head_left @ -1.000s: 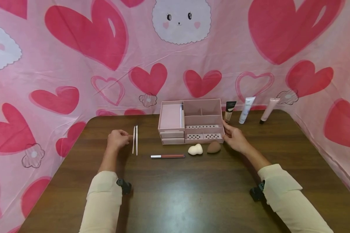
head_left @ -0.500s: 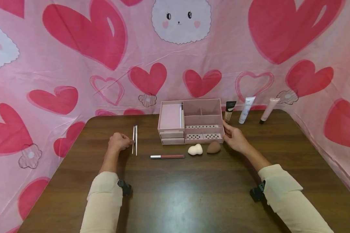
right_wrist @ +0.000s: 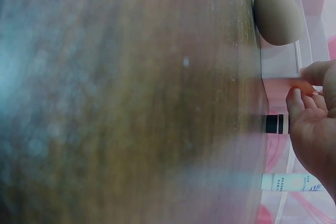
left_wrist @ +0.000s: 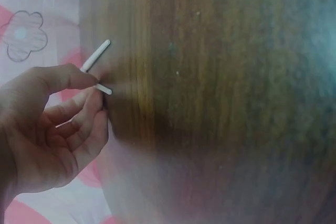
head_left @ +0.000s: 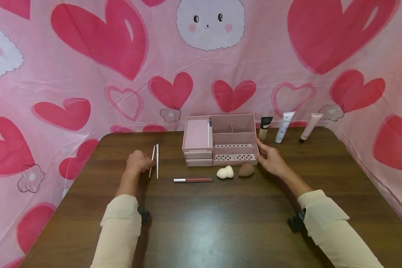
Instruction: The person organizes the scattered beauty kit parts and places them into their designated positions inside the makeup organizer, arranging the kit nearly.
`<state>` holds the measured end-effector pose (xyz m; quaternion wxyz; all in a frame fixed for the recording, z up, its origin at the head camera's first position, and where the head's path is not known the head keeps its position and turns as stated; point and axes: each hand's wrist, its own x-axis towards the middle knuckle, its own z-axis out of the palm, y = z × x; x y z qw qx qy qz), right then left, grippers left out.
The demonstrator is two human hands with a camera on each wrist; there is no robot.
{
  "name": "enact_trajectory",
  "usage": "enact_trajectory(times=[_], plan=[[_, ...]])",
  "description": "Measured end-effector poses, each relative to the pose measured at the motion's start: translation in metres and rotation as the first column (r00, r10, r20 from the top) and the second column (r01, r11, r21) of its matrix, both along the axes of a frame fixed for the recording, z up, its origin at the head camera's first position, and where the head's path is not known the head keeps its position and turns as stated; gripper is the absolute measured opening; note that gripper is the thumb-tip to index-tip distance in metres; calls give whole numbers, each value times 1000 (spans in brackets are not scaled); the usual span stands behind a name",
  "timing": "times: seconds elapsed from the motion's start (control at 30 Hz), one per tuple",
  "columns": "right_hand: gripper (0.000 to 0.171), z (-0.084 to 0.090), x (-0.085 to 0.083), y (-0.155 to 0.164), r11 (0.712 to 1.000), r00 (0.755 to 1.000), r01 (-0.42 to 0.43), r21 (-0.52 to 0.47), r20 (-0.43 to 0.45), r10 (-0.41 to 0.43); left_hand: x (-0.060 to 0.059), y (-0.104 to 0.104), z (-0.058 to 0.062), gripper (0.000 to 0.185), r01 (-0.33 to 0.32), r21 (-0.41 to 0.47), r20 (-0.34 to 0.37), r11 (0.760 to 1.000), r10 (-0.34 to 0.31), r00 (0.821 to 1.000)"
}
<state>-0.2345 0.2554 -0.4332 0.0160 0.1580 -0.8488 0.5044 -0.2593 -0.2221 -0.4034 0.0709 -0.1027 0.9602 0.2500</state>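
Observation:
Two thin white sticks lie on the dark wooden table (head_left: 201, 223) at the left. My left hand (head_left: 146, 162) pinches the left stick (head_left: 152, 160), which now lies tilted; the right stick (head_left: 157, 160) rests straight beside it. In the left wrist view my thumb and fingers (left_wrist: 89, 95) close on that stick (left_wrist: 97, 53). My right hand (head_left: 259, 150) grips the right side of the pink organizer (head_left: 198, 154). The right wrist view shows those fingertips (right_wrist: 296, 98) against the organizer's edge (right_wrist: 281, 66).
A pink lip gloss tube (head_left: 192, 180), a cream sponge (head_left: 225, 172) and a brown sponge (head_left: 246, 169) lie in front of the organizer. Three cosmetic tubes (head_left: 284, 126) stand at the back right. Pink heart cloth (head_left: 87, 93) rises behind and beside the table.
My left hand has closed on the left white stick, and its near end has swung left, so it now lies tilted. The right hand stays on the organizer.

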Motion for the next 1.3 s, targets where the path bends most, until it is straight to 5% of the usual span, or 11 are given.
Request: enact_trajectory(times=[0.17,0.53,0.73,0.9,1.3], plan=[[65,-1,1,1,1000,1000,-3,-8,1,3,0,6,-1,30,-18,-72,-48,997,14,999],[63,-4,-1,1,1000,999,-16,-19,-52,15,1,8,-2,32,-55,-85,-68,995,49,996],[63,-2,-1,1,1000,999,-11,-2,-50,11,0,2,-7,29,-81,88,-22,993,83,996],[64,-2,0,1,1000,999,-7,6,-50,7,-3,-2,-9,27,-91,289,56,953,78,995],[65,-2,-1,0,1000,1000,-9,-11,-19,9,-4,-8,-11,24,-84,391,101,917,49,994]])
